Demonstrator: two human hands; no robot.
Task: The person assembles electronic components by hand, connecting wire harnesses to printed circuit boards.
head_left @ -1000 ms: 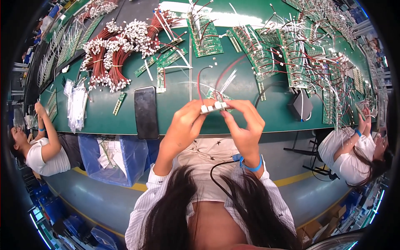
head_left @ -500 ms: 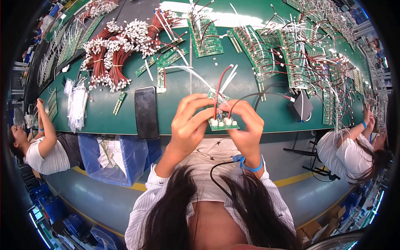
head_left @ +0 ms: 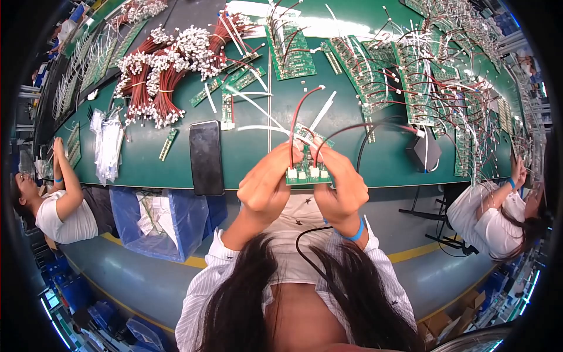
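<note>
Over the table's near edge, my left hand (head_left: 267, 183) and my right hand (head_left: 343, 183) hold a small green circuit board (head_left: 308, 180) between them. Fingers of both are folded and pinched at its sides. White connectors (head_left: 315, 172) sit along its near edge. From one, a red cable (head_left: 298, 111) rises past my left fingertips; a dark red and black cable (head_left: 363, 125) arcs out to the right past my right fingertips. White strips (head_left: 258, 128) stick out beyond the board's far end; whether the fingertips also grip the wires is hidden.
A black phone (head_left: 206, 158) lies left of my hands, by plastic bags (head_left: 108, 146). Bundled red cables (head_left: 164, 94) are farther back. Wired boards (head_left: 416, 88) spread over the right side, with a black hexagonal box (head_left: 423, 151). People sit at both sides; a blue bin (head_left: 182, 226) stands below.
My fingers have folded in closer around the board, and the knuckles have dropped. The red cable stands farther left, and a white strip now points out to the left.
</note>
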